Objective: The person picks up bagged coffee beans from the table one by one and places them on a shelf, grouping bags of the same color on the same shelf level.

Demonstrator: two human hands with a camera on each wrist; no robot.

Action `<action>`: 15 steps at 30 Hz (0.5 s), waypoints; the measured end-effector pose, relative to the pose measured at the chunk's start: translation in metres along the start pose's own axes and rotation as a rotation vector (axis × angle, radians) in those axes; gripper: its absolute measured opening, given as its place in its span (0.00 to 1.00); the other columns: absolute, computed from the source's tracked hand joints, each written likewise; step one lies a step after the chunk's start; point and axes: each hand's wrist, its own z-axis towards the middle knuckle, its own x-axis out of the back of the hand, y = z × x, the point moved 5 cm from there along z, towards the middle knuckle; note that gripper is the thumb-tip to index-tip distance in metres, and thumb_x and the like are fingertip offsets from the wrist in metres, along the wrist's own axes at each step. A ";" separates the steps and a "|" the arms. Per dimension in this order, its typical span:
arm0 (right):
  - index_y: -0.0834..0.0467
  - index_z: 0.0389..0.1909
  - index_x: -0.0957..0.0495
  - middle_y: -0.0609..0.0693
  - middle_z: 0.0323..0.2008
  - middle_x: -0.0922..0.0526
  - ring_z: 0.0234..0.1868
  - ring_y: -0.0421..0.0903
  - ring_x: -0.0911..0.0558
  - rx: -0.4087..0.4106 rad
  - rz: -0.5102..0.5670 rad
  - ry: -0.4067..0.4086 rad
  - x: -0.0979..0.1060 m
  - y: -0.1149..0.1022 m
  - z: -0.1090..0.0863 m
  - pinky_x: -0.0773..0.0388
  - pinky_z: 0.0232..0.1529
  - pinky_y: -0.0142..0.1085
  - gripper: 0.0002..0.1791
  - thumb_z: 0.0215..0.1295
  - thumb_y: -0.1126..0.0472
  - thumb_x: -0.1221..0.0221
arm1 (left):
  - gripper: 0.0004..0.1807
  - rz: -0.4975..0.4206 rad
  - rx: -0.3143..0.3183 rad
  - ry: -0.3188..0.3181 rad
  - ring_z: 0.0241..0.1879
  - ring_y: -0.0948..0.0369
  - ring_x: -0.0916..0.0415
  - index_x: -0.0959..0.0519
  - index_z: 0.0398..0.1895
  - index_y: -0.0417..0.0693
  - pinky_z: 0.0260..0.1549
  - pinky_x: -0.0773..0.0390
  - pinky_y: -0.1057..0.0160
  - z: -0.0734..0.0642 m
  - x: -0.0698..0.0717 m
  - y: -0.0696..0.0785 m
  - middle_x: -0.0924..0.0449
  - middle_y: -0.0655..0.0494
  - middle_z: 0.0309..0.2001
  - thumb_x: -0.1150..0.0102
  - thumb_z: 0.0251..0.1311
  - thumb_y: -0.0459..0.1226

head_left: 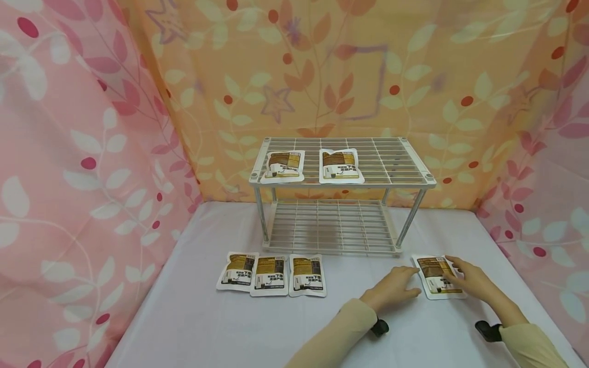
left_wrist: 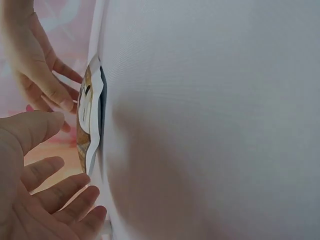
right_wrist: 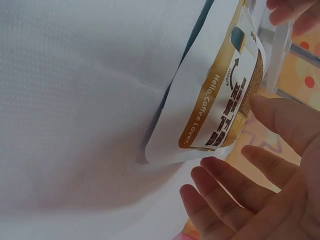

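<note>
A white coffee pouch (head_left: 432,268) with a brown and gold label lies flat on the white table at the right. In the right wrist view the words "Hello, Coffee Lover." show on the pouch (right_wrist: 200,112). My left hand (head_left: 393,289) is at its left side, fingers spread and relaxed; the left wrist view shows this hand (left_wrist: 55,195) just short of the pouch (left_wrist: 90,117). At the right edge, my right hand (head_left: 476,281) has its thumb over the label and its fingers beside the far corner. Loosely bent fingers of the right hand (right_wrist: 260,190) grip nothing; contact is unclear.
Behind stands a white two-tier wire rack (head_left: 391,158), with a left pouch (head_left: 284,166) and a second pouch (head_left: 340,166) on its top shelf. Three similar pouches (head_left: 270,276) lie in a row on the table (head_left: 198,332), front left of the rack. Floral curtains (head_left: 221,61) enclose the table.
</note>
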 end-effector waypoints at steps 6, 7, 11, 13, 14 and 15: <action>0.74 0.55 0.35 0.76 0.39 0.25 0.38 0.66 0.22 -0.010 0.008 -0.017 -0.002 0.001 -0.001 0.24 0.36 0.57 0.32 0.56 0.58 0.37 | 0.29 0.035 0.055 -0.022 0.60 0.67 0.34 0.34 0.64 0.54 0.58 0.37 0.75 0.004 -0.007 0.004 0.30 0.66 0.60 0.45 0.60 0.51; 0.75 0.54 0.36 0.76 0.39 0.25 0.37 0.65 0.22 -0.014 0.009 -0.020 -0.002 0.001 -0.001 0.23 0.35 0.56 0.32 0.56 0.58 0.37 | 0.29 0.047 0.063 -0.025 0.59 0.67 0.34 0.34 0.64 0.55 0.57 0.36 0.75 0.004 -0.008 0.004 0.29 0.66 0.59 0.45 0.60 0.51; 0.76 0.54 0.36 0.75 0.38 0.25 0.36 0.63 0.21 -0.026 0.013 -0.026 -0.001 0.001 -0.001 0.23 0.34 0.55 0.33 0.54 0.60 0.36 | 0.28 0.084 0.085 -0.029 0.58 0.67 0.34 0.33 0.63 0.57 0.56 0.34 0.72 0.006 -0.013 0.005 0.29 0.68 0.59 0.46 0.60 0.52; 0.76 0.53 0.35 0.73 0.37 0.25 0.35 0.62 0.21 -0.027 0.014 -0.025 0.000 0.001 -0.001 0.23 0.33 0.54 0.32 0.53 0.60 0.35 | 0.28 0.088 0.095 -0.030 0.59 0.67 0.35 0.34 0.63 0.59 0.56 0.34 0.70 0.008 -0.014 0.005 0.30 0.69 0.59 0.46 0.59 0.53; 0.76 0.53 0.35 0.73 0.36 0.24 0.34 0.62 0.21 -0.024 0.014 -0.023 0.000 0.001 -0.001 0.23 0.32 0.53 0.32 0.53 0.60 0.35 | 0.29 0.093 0.096 -0.031 0.59 0.67 0.35 0.34 0.64 0.59 0.56 0.34 0.69 0.008 -0.015 0.006 0.31 0.69 0.59 0.46 0.60 0.54; 0.76 0.52 0.34 0.72 0.35 0.24 0.33 0.61 0.21 -0.022 0.014 -0.021 0.001 0.001 -0.002 0.23 0.31 0.52 0.32 0.53 0.61 0.35 | 0.29 0.096 0.099 -0.032 0.59 0.67 0.35 0.35 0.64 0.60 0.56 0.34 0.69 0.009 -0.016 0.006 0.31 0.69 0.60 0.47 0.60 0.54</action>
